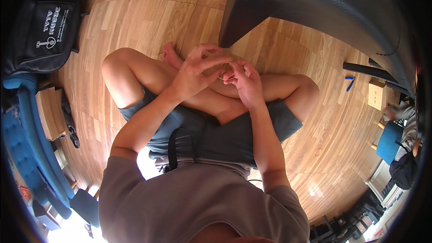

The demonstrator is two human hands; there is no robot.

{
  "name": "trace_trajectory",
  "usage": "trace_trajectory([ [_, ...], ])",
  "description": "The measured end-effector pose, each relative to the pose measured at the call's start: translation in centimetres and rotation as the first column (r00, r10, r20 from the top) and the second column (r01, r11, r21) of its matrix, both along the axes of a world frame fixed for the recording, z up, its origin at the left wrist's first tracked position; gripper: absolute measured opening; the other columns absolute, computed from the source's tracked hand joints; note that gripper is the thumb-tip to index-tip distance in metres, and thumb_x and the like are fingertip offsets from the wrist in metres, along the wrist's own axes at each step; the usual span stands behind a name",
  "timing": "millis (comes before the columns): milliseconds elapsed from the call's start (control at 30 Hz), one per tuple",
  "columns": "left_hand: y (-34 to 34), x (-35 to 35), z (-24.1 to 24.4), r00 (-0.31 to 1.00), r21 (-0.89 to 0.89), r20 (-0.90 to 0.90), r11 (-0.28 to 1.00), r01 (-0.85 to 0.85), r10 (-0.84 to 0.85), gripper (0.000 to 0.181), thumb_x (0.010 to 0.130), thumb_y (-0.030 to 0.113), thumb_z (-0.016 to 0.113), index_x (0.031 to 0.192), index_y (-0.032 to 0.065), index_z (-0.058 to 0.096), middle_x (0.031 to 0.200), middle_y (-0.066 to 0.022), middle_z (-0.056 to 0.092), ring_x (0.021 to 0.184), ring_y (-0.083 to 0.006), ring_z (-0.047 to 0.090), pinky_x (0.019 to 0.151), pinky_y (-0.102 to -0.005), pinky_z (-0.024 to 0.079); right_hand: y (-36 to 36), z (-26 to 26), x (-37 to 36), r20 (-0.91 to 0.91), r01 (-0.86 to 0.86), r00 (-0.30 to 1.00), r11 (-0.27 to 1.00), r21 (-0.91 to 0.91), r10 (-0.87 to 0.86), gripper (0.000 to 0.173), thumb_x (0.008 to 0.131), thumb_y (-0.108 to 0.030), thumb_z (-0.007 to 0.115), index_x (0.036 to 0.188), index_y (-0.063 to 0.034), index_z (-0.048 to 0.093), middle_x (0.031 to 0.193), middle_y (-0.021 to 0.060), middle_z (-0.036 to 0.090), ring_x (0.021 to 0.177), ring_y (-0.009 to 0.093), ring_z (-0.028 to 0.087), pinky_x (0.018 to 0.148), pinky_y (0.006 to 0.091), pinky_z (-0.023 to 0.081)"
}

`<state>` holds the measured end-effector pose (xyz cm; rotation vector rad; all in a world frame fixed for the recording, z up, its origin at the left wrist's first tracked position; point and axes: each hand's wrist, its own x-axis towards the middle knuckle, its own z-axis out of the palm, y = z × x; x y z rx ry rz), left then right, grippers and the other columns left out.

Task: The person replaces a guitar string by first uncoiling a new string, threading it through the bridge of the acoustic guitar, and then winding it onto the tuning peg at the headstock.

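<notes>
Above my crossed legs, my left hand and my right hand are close together. Between their fingers is a thin, pale loop of wire or string, too fine and blurred to name surely. The thumb and fingers of my right hand pinch it. My left hand has its fingers spread and curved around the loop's left side; whether they grip it I cannot tell. Several thin coiled rings lie on the wooden floor to the right of my knee. Blue-handled pliers lie farther off on the floor.
A black padded seat overhangs the floor ahead. At right stand a small cardboard box and a blue stool, with another person beside it. At left are a black bag, open cardboard and a blue sofa.
</notes>
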<state>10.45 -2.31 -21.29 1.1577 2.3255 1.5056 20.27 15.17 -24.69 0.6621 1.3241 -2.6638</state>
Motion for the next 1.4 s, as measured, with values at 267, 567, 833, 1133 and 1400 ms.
trace_trajectory([
  [267,-0.5,-0.6,1.0,0.919,-0.199,-0.267,0.949,0.243,-0.291,0.044,0.068,0.008,0.08,0.107,0.0275,0.076,0.134,-0.0004,0.058,0.125,-0.0255,0.054,0.097,-0.0423,0.044,-0.1,0.6,0.1,0.106,-0.015,0.994,0.997,0.079,0.006,0.017,0.101,-0.018,0.064,0.108,-0.0025,0.063,0.087,0.0051,0.066,0.076,0.012,0.064,0.065,0.0291,0.054],
  [567,0.3,-0.6,3.1,0.946,0.001,-0.174,0.96,0.279,-0.275,0.022,0.074,0.01,0.083,0.094,0.0159,0.076,0.123,-0.0038,0.069,0.112,-0.0256,0.063,0.095,-0.0431,0.046,0.6,0.2,0.1,0.134,0.035,0.989,0.984,0.172,-0.059,0.02,0.099,-0.017,0.067,0.106,0.0011,0.065,0.09,0.0067,0.065,0.076,0.013,0.066,0.063,0.0263,0.055],
  [833,-1.2,-0.7,0.5,0.91,0.017,0.414,1.0,-0.006,-0.001,0.03,0.089,0.007,0.076,0.117,0.0054,0.067,0.108,-0.0075,0.072,0.095,-0.0196,0.069,0.086,-0.0345,0.052,0.6,0.2,-0.2,0.148,0.122,0.978,0.979,0.164,-0.146,0.022,0.098,-0.022,0.07,0.103,-0.0008,0.067,0.09,0.0042,0.064,0.075,0.012,0.064,0.062,0.0279,0.055],
  [1133,-1.7,-2.0,1.2,0.414,0.184,0.897,0.982,-0.035,-0.153,0.047,0.09,-0.009,0.048,0.136,0.0004,0.051,0.113,-0.014,0.063,0.086,-0.0193,0.065,0.091,-0.0328,0.051,1.9,-0.5,-0.1,0.11,0.247,0.964,0.969,-0.016,-0.244,0.03,0.102,-0.029,0.064,0.116,-0.0025,0.062,0.087,0.0029,0.063,0.072,0.013,0.062,0.063,0.0284,0.053],
  [1400,-1.1,-1.2,1.8,0.585,0.119,0.8,0.991,0.055,-0.129,0.044,0.098,0.007,0.062,0.14,0.0016,0.051,0.118,-0.0136,0.065,0.083,-0.0149,0.065,0.08,-0.0295,0.053,1.9,0.0,0.1,-0.014,0.194,0.98,0.972,-0.132,-0.198,0.036,0.109,-0.033,0.049,0.124,-0.0015,0.057,0.086,0.0046,0.063,0.072,0.014,0.063,0.062,0.0301,0.053],
])
